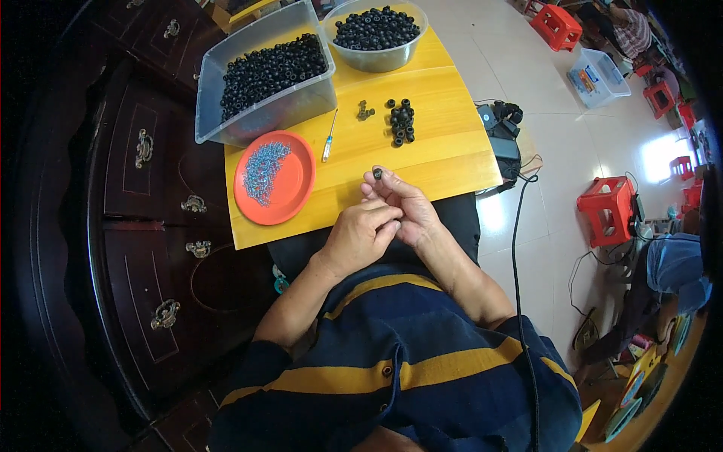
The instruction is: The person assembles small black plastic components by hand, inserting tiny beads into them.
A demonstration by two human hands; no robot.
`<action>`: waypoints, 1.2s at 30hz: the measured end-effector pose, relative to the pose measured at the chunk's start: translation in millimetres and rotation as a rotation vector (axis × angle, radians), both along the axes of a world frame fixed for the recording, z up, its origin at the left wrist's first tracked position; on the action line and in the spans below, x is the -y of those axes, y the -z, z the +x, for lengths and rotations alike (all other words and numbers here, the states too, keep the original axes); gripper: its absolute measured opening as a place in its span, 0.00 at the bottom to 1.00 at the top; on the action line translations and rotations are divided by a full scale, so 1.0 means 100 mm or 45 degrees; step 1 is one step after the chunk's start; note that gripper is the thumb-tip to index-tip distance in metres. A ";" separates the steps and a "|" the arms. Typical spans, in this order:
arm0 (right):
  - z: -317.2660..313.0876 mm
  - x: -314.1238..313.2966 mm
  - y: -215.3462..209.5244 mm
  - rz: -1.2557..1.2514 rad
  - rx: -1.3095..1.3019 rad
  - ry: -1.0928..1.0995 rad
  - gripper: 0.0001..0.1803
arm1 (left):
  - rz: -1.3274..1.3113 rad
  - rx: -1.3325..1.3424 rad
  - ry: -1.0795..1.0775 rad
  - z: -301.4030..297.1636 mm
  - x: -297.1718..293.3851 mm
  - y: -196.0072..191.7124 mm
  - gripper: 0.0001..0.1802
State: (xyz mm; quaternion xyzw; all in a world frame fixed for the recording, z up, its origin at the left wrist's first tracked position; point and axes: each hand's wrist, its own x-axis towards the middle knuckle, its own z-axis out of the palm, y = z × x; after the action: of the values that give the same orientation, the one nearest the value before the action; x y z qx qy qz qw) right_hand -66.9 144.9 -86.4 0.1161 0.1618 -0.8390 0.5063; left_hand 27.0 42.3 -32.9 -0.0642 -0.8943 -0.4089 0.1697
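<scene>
Right hand (403, 207) pinching black ring (377, 174) at fingertips; left hand (361, 235) curling closed against it, contents hidden; table (444, 151) beneath.

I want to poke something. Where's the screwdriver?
The screwdriver lies on the yellow table, between the orange plate on its left and the black rings on its right.

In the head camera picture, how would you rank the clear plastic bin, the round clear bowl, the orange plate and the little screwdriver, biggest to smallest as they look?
1. Clear plastic bin of black rings.
2. Round clear bowl and orange plate look about alike; the fisheye bend makes ranking them unsure.
3. Screwdriver, clearly smallest.
</scene>
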 end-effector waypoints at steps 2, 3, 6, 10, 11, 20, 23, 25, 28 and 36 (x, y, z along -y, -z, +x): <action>-0.01 0.00 0.10 -0.016 -0.002 -0.002 0.11 | -0.021 0.045 0.037 0.01 0.02 -0.01 0.05; -0.01 0.00 0.14 -0.034 -0.005 -0.004 0.11 | -0.044 0.091 0.073 0.01 0.03 -0.02 0.06; -0.02 0.00 0.05 0.026 -0.030 0.010 0.12 | 0.210 0.417 -0.001 0.05 0.05 -0.15 0.06; -0.05 -0.04 -0.01 -0.019 -0.112 0.013 0.12 | 0.354 0.083 -0.191 0.06 0.18 -0.16 0.05; -0.05 -0.06 -0.01 0.003 -0.094 -0.007 0.12 | 0.392 0.065 -0.255 0.06 0.20 -0.19 0.05; 0.03 -0.07 0.03 0.080 -0.088 -0.088 0.13 | 0.213 -0.146 -0.398 -0.01 0.32 -0.04 0.07; 0.03 -0.07 0.01 0.057 -0.146 -0.108 0.13 | 0.099 -0.226 -0.391 -0.03 0.35 0.00 0.08; 0.02 -0.06 0.02 0.050 -0.197 -0.114 0.13 | 0.108 -0.218 -0.400 -0.06 0.34 0.00 0.08; 0.00 -0.02 0.03 0.080 -0.227 -0.098 0.12 | 0.116 -0.195 -0.404 -0.11 0.34 0.04 0.08; -0.02 0.00 -0.03 0.234 -0.547 -0.060 0.12 | -0.025 -0.228 -0.410 -0.14 0.35 -0.05 0.07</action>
State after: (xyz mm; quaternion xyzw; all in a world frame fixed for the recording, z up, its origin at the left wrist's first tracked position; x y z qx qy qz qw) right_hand -69.2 144.7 -83.4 -0.0234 0.3444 -0.8142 0.4669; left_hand 13.0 7.7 -27.4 0.0420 -0.8783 -0.3604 0.3114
